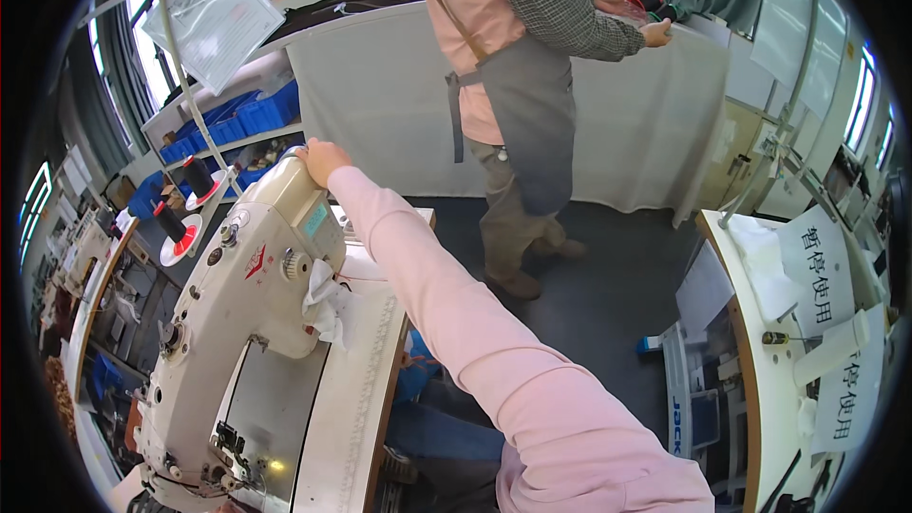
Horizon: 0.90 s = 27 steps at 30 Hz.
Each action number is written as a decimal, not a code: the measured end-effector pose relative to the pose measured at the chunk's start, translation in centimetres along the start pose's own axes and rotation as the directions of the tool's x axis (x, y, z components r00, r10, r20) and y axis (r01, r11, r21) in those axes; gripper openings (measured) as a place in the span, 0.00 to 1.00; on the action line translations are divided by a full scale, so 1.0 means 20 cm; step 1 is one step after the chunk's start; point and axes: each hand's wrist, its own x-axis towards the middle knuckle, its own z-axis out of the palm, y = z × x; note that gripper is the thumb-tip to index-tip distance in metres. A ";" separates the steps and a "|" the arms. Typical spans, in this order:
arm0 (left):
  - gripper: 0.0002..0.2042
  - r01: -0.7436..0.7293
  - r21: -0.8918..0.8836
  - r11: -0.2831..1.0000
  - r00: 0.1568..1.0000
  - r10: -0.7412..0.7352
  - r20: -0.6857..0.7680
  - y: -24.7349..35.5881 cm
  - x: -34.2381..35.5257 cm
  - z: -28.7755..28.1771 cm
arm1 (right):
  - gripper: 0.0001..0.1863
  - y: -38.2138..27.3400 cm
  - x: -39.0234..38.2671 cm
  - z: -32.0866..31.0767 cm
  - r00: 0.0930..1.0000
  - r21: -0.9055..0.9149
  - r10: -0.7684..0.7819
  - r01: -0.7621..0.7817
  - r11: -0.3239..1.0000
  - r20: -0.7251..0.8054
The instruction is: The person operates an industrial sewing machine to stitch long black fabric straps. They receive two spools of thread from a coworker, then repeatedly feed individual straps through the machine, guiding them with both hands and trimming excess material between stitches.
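My right hand, at the end of a pink sleeve crossing from the lower right, rests with curled fingers on the top far end of a cream sewing machine; what lies under its fingertips is unclear. A white cloth hangs at the machine's side. Two dark thread cones with red bases, one upper and one lower, stand on holders at the machine's left. The needle area has a small lit lamp at the lower end. My left hand is not in view.
A person in a grey apron stands ahead, holding dark spools. Behind are a draped bench and blue bins. At right, another worktable carries paper signs and a screwdriver. More machines line the left.
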 end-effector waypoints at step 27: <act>0.14 0.001 -0.155 0.988 1.000 -0.001 -0.002 -0.07 0.06 0.15 | 0.11 0.13 -2.81 0.38 0.690 0.531 -0.503 0.200 0.823 0.520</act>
